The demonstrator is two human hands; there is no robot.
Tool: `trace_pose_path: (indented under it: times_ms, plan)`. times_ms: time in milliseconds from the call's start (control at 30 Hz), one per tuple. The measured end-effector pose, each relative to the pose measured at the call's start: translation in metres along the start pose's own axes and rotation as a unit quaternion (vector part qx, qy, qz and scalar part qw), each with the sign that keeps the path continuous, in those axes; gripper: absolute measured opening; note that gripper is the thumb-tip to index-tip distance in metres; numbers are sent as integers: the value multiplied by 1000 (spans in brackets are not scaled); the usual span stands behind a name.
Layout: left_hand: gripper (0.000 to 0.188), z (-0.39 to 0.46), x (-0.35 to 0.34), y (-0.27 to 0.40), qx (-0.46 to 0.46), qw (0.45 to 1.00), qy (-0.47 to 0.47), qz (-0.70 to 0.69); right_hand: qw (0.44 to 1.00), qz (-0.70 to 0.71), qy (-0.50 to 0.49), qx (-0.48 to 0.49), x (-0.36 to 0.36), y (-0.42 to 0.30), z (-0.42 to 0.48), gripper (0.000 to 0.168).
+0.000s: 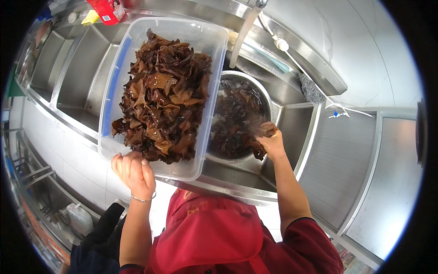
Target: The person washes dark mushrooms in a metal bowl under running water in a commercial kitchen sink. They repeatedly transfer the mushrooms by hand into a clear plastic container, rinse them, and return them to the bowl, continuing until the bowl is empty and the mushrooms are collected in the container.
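Note:
My right hand [273, 144] grips a wet piece of brown wood ear fungus [268, 129] at the right rim of a round metal basin [266, 94]. Inside that basin, more dark wood ear fungus [236, 116] lies in water. A clear plastic tub [178, 25] to the left holds a large heap of wood ear fungus [164, 99]. My left hand [133, 171], with a bracelet at the wrist, is curled at the tub's near left corner. Its palm side is hidden, so whether it grips the rim is unclear.
The basin stands in a stainless steel sink [291, 120] under a tap spout [244, 37]. More sink bowls [80, 75] lie left of the tub. A steel wool scrubber [310, 88] hangs by a white hose. A red package [108, 12] and yellow cloth [90, 17] sit behind.

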State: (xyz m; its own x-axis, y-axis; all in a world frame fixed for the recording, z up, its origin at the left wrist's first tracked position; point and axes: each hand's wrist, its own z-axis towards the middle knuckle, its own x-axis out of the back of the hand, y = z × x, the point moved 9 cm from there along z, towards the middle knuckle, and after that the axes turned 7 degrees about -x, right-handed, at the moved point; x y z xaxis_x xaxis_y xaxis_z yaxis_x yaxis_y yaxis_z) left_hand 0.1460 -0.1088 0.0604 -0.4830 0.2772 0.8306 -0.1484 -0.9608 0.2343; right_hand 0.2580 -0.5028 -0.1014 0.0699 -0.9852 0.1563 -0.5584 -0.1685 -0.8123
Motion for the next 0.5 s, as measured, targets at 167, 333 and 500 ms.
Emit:
trace_pose_path:
  times_ms: [167,333,500]
  plan:
    - [5,0,1,0,-3,1000,2,-7,999,26,5,32,5,-13,-5,31]
    - [5,-3,0,-3,-5,1000,5,-7,998,19,17,54,8,-25,-4,28]
    - [7,-3,0,-3,-9,1000,14,-10,998,33,8,59,8,-36,1,28]
